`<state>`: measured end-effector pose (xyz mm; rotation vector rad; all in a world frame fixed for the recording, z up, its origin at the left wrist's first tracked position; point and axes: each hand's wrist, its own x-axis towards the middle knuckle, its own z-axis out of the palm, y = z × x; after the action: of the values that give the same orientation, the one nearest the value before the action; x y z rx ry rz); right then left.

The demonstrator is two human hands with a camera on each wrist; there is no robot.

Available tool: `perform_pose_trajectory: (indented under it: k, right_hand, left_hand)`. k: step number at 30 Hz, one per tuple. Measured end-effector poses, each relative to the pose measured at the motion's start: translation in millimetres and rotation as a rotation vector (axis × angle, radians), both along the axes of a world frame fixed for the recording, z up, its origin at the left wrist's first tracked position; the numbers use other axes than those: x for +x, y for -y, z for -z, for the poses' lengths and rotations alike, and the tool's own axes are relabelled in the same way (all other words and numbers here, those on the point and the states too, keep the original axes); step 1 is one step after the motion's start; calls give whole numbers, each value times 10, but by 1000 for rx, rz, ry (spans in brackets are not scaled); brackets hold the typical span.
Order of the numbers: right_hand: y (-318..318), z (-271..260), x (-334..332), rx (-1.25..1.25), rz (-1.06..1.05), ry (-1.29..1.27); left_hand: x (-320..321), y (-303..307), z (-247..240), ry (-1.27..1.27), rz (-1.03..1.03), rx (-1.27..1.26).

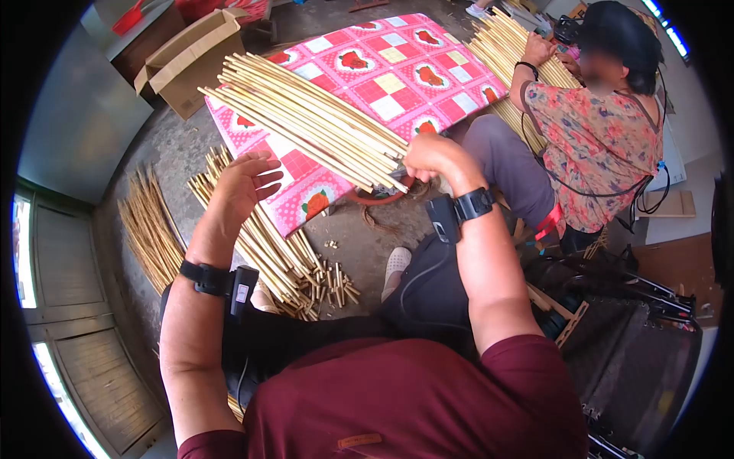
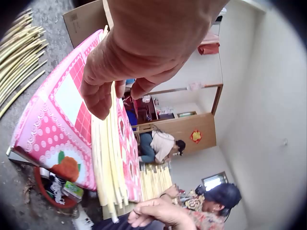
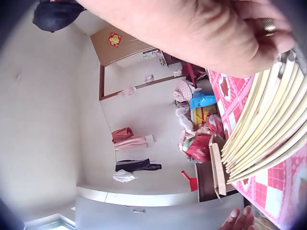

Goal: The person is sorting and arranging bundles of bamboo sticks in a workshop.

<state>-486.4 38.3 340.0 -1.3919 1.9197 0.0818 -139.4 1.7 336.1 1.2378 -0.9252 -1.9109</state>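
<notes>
A broad layer of long pale cane-like sticks (image 1: 306, 118) lies across a table (image 1: 252, 141) with a pink patterned cover. My right hand (image 1: 436, 157), fingers curled, is at the near right ends of the sticks. In the right wrist view, its ringed fingers (image 3: 269, 26) bend down over the stick ends; I cannot tell whether they grip any. My left hand (image 1: 246, 183) hangs in the air left of the layer, fingers spread and loosely bent, holding nothing. The left wrist view has this hand (image 2: 139, 52) large in front, overlapping the sticks' far part.
More sticks (image 1: 264, 252) and short cut pieces (image 1: 334, 284) lie on the floor, beside a browner bundle (image 1: 149, 229). A cardboard box (image 1: 187, 69) stands behind the table. At right, another seated person (image 1: 589, 145) handles sticks (image 1: 501, 46). A reddish basin (image 2: 53, 199) sits beneath the table edge.
</notes>
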Motion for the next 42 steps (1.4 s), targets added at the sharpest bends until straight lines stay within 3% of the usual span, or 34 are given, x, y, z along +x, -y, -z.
perform_pose_trajectory:
  k: [4,11,14,17,18,19,34,37,40,42]
  right_hand:
    - [-203,-10,64,322,-110,-36]
    - [-224,182,44,88,-200,93]
    - [-182,67,162,28,-115,48]
    - [-198,72,423,-292,-142,69]
    - [-187,172,497,-495,-272,-36]
    - [-176,199,577,-536,-327,-5]
    - [-68,386,1123,-570,-486,-293]
    - [-80,248,1200,-510,-472,-262]
    - [-31,251,1151,-446,-460,-8]
    - [-44,215,1170,-254,-345,313]
  left_hand:
    - [-127,-87,-46,10,158,-117]
    - [-404,-282,-199,-128,144,-70]
    - [-409,-255,-76,-125,56,-48]
    - [-389,-162,102,-89,-53,-42]
    - [-381,-146,159,-84,-78,-55]
    - [-385,-126,201,-53,-85,-48]
    - [-445,-126,313,16,35,-33]
    - [-454,-170,227,185,-60,-65]
    - [-389,-141,177,150,-132,-13]
    - [-338,-131,241,10,-222,0]
